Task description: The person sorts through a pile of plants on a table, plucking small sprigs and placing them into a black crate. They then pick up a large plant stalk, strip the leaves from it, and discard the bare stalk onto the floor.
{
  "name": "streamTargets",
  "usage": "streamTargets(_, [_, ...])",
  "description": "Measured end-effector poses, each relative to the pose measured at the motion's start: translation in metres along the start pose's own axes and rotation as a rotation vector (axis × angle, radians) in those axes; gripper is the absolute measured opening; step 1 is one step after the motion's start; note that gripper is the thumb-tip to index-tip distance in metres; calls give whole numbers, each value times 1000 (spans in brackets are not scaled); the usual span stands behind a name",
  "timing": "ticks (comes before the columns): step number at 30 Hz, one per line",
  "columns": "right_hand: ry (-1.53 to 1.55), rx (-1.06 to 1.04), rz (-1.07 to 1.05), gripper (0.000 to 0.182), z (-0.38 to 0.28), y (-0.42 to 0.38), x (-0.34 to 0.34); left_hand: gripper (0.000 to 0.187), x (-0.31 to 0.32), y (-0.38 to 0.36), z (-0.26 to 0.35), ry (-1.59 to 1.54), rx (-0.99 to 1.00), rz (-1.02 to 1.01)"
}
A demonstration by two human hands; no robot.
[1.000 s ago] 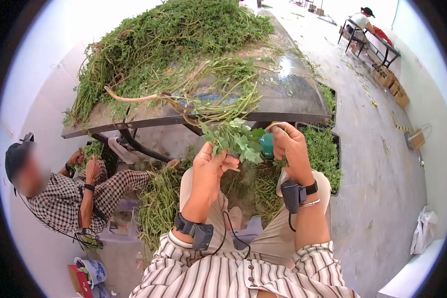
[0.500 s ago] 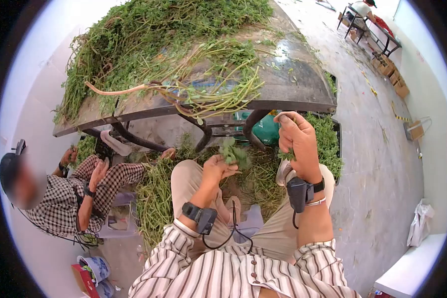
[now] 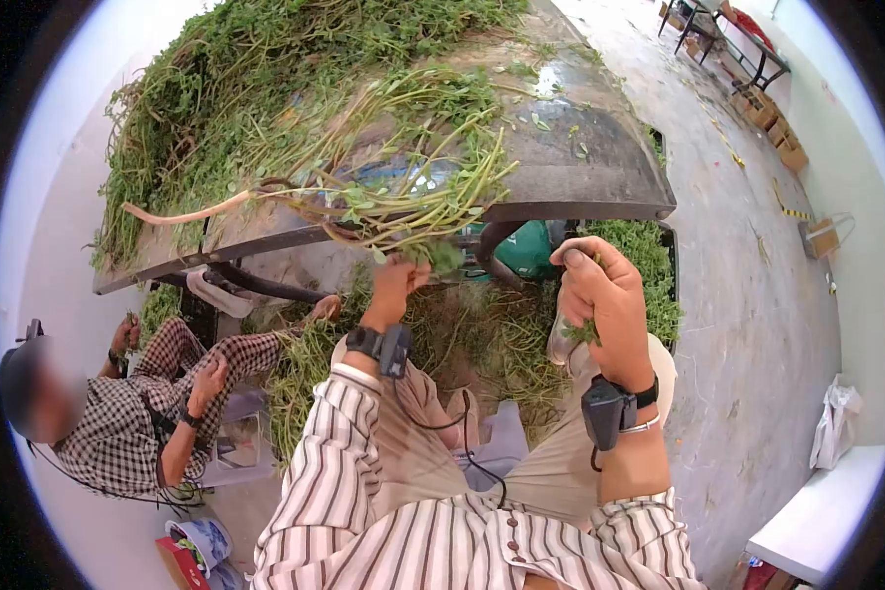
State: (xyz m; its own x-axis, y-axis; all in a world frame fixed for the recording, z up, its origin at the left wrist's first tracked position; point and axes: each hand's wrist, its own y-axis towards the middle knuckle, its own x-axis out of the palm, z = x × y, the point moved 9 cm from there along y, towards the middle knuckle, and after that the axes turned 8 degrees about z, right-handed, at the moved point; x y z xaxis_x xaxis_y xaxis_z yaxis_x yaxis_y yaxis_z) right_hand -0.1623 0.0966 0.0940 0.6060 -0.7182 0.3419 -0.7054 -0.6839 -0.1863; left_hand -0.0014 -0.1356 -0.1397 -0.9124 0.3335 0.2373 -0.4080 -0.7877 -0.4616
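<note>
My left hand (image 3: 395, 285) is raised near the front edge of the table, its fingers closed on a leafy green sprig (image 3: 444, 258) that is smeared by motion. To the right, my right hand (image 3: 608, 295) is closed with thumb and forefinger pinched. Small green leaves (image 3: 582, 332) poke out below its curled fingers. On the table (image 3: 590, 187) lies a loose bunch of long green stems (image 3: 462, 211), just above my left hand, with one thick pale stem (image 3: 192, 213) stretching left. Behind it rises a large heap of leafy greens (image 3: 236, 88).
A dark crate of greens (image 3: 649, 270) stands right of my right hand. Cut stems (image 3: 300, 393) cover the floor around my feet. A green bag (image 3: 526, 251) sits under the table. A co-worker in a checked shirt (image 3: 118, 423) sits at left. Cardboard boxes (image 3: 772, 128) line the right wall.
My left hand has moved up and left toward the table edge with the leafy sprig. My right hand has shifted slightly right and down, still closed. The view has shifted a little.
</note>
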Motion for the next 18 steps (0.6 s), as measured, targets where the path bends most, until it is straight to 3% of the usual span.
streamTargets(2, [-4, 10, 18, 15, -1, -1, -2, 20, -7, 27, -12, 13, -34, -1])
streamTargets(4, [-11, 15, 36, 15, -2, -2, -4, 24, -7, 66, -21, 35, 339, -262])
streamTargets(6, [-33, 16, 39, 14, -3, -2, -7, 21, -23, 130, -65, -283, 279, -275])
streamTargets(8, [-57, 5, 55, 14, -6, 0, -7, 32, -67, 193, -134, -591, 185, -246])
streamTargets(9, [-64, 17, 57, 14, -4, -1, -7, 41, -62, 187, -130, -722, 141, -279])
streamTargets(10, [-71, 33, 62, 14, -2, 0, -8, 40, -68, 186, -141, -624, 89, -57])
streamTargets(12, [-76, 38, 65, 14, 0, 1, -7, 40, -26, 89, -80, -412, -88, 361])
streamTargets(13, [-82, 39, 55, 14, 1, 1, -5, 39, -39, 117, -113, -548, -63, 343])
streamTargets(18, [-121, 55, 38, 14, 5, 2, 2, 36, -33, 109, -112, -459, -177, 300])
